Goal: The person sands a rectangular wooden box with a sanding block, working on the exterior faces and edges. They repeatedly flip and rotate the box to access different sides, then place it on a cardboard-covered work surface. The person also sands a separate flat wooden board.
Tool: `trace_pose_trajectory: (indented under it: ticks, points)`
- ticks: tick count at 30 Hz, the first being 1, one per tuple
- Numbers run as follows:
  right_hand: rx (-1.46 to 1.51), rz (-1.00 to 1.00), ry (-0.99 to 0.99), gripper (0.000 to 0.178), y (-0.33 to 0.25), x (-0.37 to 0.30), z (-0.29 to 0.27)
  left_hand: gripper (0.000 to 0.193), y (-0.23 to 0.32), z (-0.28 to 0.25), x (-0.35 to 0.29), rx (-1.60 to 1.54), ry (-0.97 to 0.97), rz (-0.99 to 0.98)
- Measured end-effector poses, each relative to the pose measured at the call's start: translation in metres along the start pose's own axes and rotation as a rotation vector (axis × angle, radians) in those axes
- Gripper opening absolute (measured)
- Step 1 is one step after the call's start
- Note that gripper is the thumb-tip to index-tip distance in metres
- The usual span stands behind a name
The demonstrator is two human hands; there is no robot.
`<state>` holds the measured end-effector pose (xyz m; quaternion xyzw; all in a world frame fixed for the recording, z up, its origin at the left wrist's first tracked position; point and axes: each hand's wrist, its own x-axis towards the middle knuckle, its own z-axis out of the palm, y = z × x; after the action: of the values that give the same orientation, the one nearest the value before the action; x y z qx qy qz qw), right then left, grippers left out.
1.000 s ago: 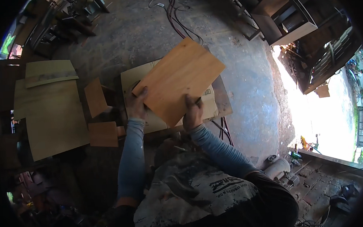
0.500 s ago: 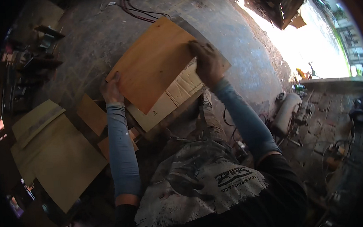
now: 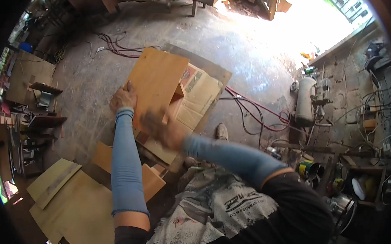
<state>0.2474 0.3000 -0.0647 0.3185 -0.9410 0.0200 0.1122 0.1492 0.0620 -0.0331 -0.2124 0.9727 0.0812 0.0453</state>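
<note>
Orange-brown rectangular wooden panel [image 3: 160,75] between left hand [image 3: 123,100] and blurred right hand [image 3: 164,130]

The panel lies above the flattened tan cardboard [image 3: 203,98], which is spread on a brown flat board [image 3: 221,73]. Its long axis runs away from the person, leaning slightly rightward at the far end, so most of its face lies ahead of both hands. The left hand is at the left long edge; the right hand is nearer the body, by the near end. A smaller orange-brown wooden piece [image 3: 175,103] shows below the panel's right edge, between it and the cardboard.

The left hand is partly open, its fingers on the panel's edge and face; whether it grips or merely steadies cannot be told. The right hand looks loosely spread, but motion blur hides whether it touches the panel or holds anything.

Half a second ago the right hand was up at the panel's right side, and the panel slanted more to the right. Now that hand is down at the near end, more cardboard shows, and the smaller piece has come into sight.
</note>
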Motion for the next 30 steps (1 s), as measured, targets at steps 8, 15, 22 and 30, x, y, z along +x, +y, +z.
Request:
trace_pose_trajectory:
  ticks: [8,15,22,30]
  points:
    - [0.086,0.393,0.091,0.060,0.126,0.041,0.012,0.075,0.037,-0.009,-0.012,-0.059,0.072,-0.022]
    - [0.520,-0.522,-0.162,0.047,-0.038,-0.015,-0.033,0.073,0.020,-0.004,-0.008,-0.025,0.082,-0.065]
    - [1.408,0.286,0.231,0.030,0.071,0.041,-0.059,0.051,0.019,0.006,-0.023,-0.555,0.733,0.520]
    - [0.725,0.194,0.301,0.074,0.046,0.012,-0.110,0.029,0.051,-0.033,-0.140,-1.496,-0.445,0.311]
